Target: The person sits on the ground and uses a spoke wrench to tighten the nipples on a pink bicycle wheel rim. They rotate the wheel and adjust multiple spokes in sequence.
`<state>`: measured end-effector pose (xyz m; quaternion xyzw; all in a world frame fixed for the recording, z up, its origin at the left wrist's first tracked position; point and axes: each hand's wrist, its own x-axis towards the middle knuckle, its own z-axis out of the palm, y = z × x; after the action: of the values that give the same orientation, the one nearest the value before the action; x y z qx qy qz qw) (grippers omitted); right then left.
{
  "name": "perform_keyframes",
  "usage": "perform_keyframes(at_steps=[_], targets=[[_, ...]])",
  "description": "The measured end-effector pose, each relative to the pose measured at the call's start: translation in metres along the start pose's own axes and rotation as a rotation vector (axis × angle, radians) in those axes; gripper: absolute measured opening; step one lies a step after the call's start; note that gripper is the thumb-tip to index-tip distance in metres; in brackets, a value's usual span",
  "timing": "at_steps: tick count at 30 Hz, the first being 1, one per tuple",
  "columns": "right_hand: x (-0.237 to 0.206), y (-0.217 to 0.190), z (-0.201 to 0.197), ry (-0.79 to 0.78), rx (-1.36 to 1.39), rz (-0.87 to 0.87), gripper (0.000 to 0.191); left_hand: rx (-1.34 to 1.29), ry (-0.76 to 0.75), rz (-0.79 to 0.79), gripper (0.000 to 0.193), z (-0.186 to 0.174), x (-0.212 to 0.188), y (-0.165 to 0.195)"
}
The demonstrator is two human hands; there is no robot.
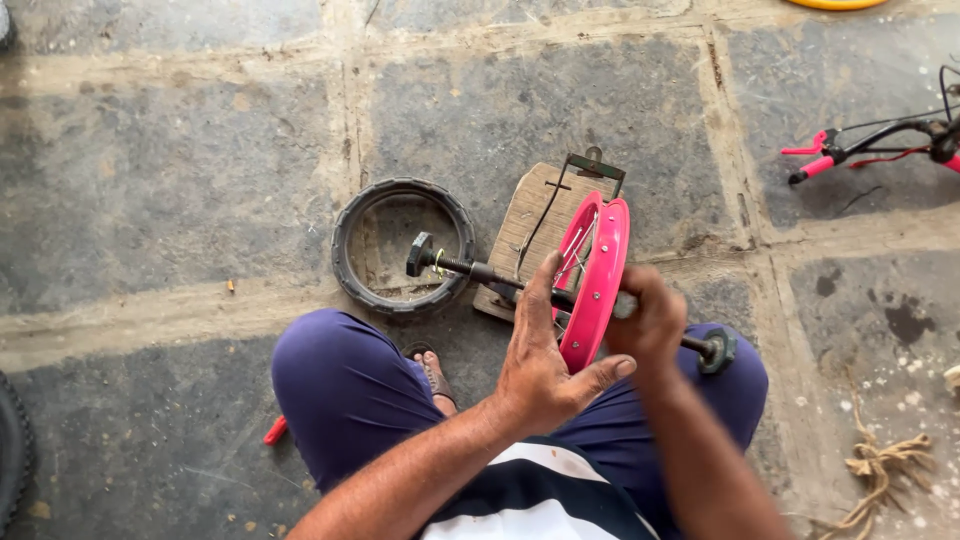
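Both hands (545,365) (650,320) steady pink wheel rim (600,275); tyre (400,245) beside.

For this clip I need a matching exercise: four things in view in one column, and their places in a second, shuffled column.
Things:
1. small black rubber tyre
2. pink wheel rim
3. frayed tan rope
4. pink-handled bicycle handlebar

Places:
A. upright between the hands, on a black axle rod
B. far right of the floor, upper edge of view
C. flat on the stone floor, left of the wooden board
D. floor at lower right

Pairs: 1-C, 2-A, 3-D, 4-B
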<state>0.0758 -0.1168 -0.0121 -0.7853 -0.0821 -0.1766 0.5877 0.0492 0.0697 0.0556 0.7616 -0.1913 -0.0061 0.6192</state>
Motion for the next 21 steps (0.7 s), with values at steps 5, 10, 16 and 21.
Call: perform_keyframes(at_steps=[5, 10, 16, 21], targets=[[-0.006, -0.022, 0.023, 0.105, 0.029, 0.046, 0.025, 0.037, -0.015, -0.018, 0.124, 0.001, 0.003, 0.001], [0.022, -0.014, -0.038, -0.533, 0.685, 0.324, 0.028, -0.012, -0.017, -0.033, 0.121, 0.0, 0.001, 0.0], [-0.016, 0.02, 0.022, 0.23, 0.985, 0.557, 0.047, 0.035, 0.002, 0.007, 0.12, 0.003, -0.002, -0.005], [0.003, -0.019, 0.022, -0.153, 0.287, 0.35, 0.032, 0.1, 0.025, 0.068, 0.121, 0.002, -0.002, -0.003]])
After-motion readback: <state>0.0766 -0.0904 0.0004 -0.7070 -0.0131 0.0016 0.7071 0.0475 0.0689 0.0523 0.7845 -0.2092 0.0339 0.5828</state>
